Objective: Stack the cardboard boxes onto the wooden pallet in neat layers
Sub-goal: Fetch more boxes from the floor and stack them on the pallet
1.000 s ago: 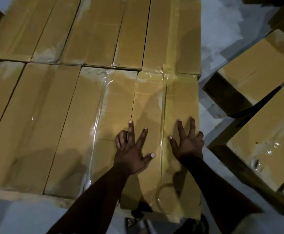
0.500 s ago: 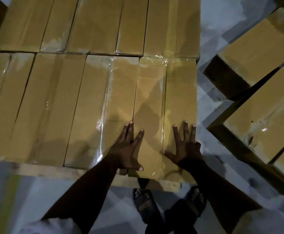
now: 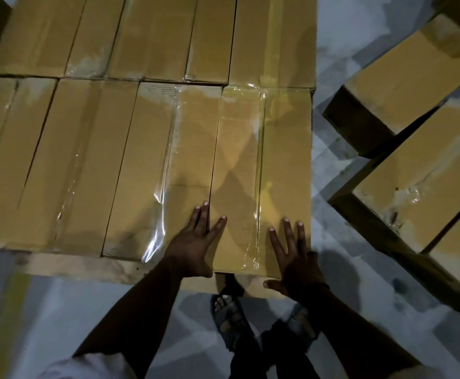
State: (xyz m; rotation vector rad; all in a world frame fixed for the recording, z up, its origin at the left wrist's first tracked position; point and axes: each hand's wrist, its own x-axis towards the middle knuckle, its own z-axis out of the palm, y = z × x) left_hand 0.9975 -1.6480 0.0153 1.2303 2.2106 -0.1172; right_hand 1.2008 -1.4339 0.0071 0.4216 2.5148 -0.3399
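Note:
A layer of brown taped cardboard boxes covers the wooden pallet, whose front board shows below them. The rightmost front box lies lengthwise, shiny tape along its middle. My left hand rests flat with fingers spread on the seam between this box and the neighbouring box. My right hand lies flat on the near right corner of the rightmost box, thumb hanging over its front edge. Neither hand grips anything. A back row of boxes sits behind.
Several more cardboard boxes lie on the grey floor to the right, angled to the pallet. My sandalled feet stand on the floor just in front of the pallet. A narrow floor gap separates pallet and loose boxes.
Both hands have slid back toward the box's near end, and the box now sits flush with the front row. My view has drawn back, showing the pallet edge and my feet.

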